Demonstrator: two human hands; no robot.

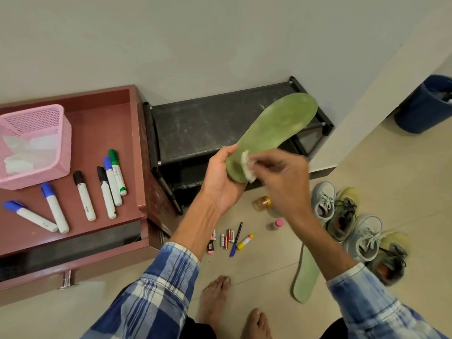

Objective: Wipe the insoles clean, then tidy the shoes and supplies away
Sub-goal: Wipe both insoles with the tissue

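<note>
pink basket (61,167): back left corner of cabinet top (97,133); white folded pieces inside.
markers (84,195): six, lying across front half of cabinet top, right of pink basket; caps blue, black, green.
shoe rack (208,123): black, against wall, just right of cabinet top.
left hand (220,177): clamped round heel end of green insole (274,128), palm underneath, thumb on near edge.
green insole: held in air over front edge of shoe rack; toe end angled up and right, away from left hand.
white wipe (248,167): pressed on heel end of green insole, just beside left thumb.
right hand (283,182): blurred; fingertips pinched on white wipe, above heel end.
batteries (226,238), pen (236,239): on floor, beside left forearm.
second insole (305,280): flat on floor under right forearm, just left of shoes (354,223).
shoes: four, in a touching row on floor.
blue bin (425,106): on floor, far right, near wall.
</note>
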